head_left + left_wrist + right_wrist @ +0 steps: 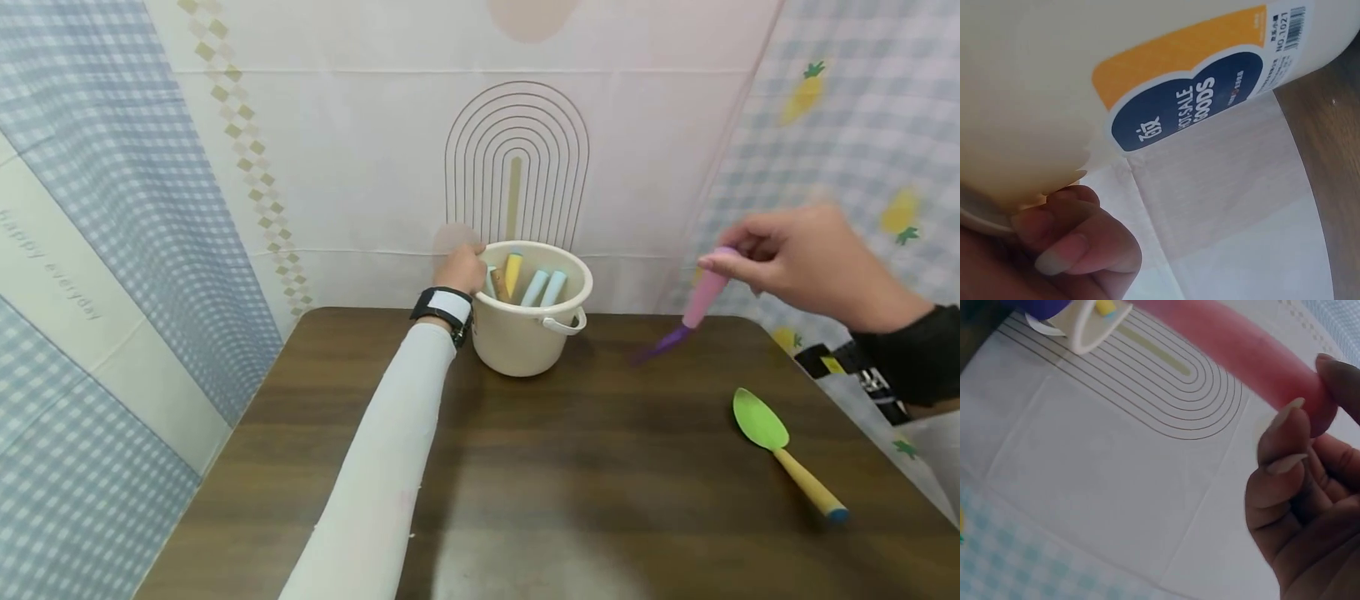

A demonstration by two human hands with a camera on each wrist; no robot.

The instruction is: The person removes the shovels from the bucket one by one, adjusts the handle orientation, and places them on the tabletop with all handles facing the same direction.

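A cream bucket (517,346) stands near the far edge of the table, several handles (534,288) poking up inside it. At its left rim, my left hand (461,268) grips the edge; in the left wrist view curled fingers (1094,240) lie against the bucket wall (1022,81). Up to the right, my right hand (806,258) pinches the end of a pink-handled garden tool (705,298) between thumb and fingers. The tool slants down leftward above the table, its purple head blurred. A green trowel (761,421) with a yellow handle lies on the table's right side.
The dark wooden table (540,483) reaches back to a patterned curtain (360,167). More checked curtain (97,167) hangs at the left, and another (840,150) at the right. The bucket's white carrying handle (566,325) hangs at its front right.
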